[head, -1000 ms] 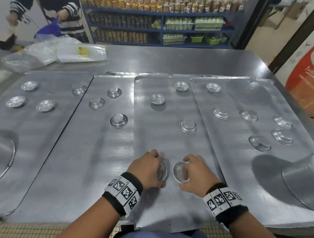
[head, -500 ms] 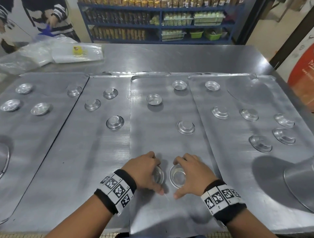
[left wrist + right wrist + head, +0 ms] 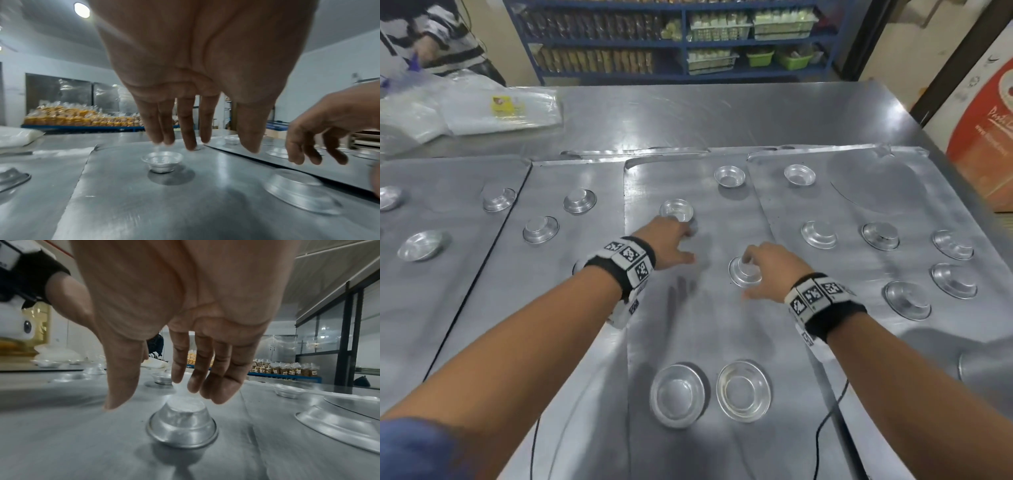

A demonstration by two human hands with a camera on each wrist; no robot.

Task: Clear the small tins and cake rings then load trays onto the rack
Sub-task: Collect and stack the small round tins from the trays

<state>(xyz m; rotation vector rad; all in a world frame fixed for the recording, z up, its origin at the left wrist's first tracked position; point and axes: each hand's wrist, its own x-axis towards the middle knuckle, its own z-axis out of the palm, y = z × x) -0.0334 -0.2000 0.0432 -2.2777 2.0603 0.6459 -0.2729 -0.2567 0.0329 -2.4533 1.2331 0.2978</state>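
Blue shelving (image 3: 674,41) stocked with packaged goods; steel table (image 3: 722,113); round ceiling light (image 3: 81,10); pale walls.

On the middle tray (image 3: 688,335) I see bare metal between my two hands, wide enough to pass through. Ahead of my left hand (image 3: 666,245) an upright tin (image 3: 676,209) stands in the way; under my right hand (image 3: 770,270) sits an upturned tin (image 3: 744,272). Near me two tins (image 3: 677,395) lie side by side, with open tray between them and my hands
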